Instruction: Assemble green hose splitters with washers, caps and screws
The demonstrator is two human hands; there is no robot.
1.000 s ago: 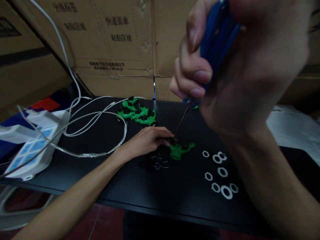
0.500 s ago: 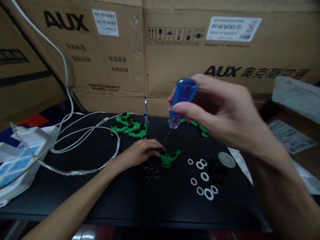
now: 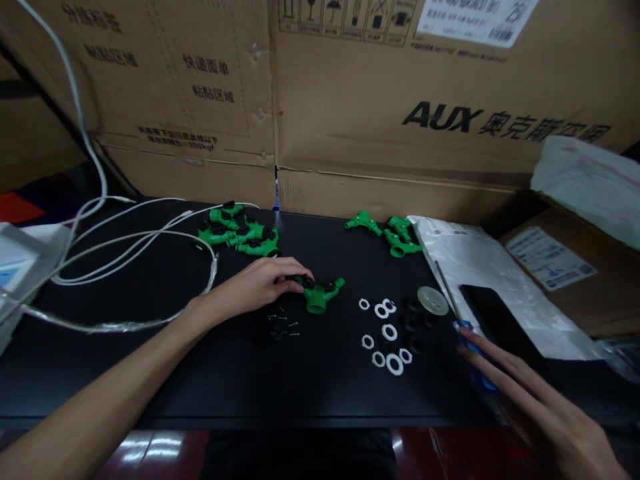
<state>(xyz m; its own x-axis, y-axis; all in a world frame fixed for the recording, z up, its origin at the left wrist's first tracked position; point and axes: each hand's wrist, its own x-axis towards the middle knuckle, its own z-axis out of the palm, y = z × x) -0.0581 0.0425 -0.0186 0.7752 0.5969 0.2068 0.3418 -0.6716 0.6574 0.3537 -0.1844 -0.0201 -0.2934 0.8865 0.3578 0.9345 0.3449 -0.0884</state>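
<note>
My left hand (image 3: 270, 283) pinches the left arm of a green Y-shaped hose splitter (image 3: 317, 299) with black valve knobs, which stands on the black table. Its wide round opening faces me. At the right, my right hand (image 3: 530, 393) is low over the table with its fingers around a screwdriver (image 3: 483, 353). The blue handle is partly hidden under the fingers, and the thin shaft points away from me. Several small screws (image 3: 287, 327) lie just in front of my left hand, beside dark parts hard to make out.
Several white ring washers (image 3: 389, 332), dark rings (image 3: 415, 320) and a round pale disc (image 3: 433, 301) lie right of centre. Green splitters (image 3: 250, 233) are grouped at the back left, others (image 3: 399, 240) at the back right. White cables (image 3: 150, 327), a phone (image 3: 500, 320) and large cartons (image 3: 350, 120) surround them.
My right hand has carried the screwdriver away from the splitter, down to the right side of the table. My left hand stays on the splitter. The view has tilted downward.
</note>
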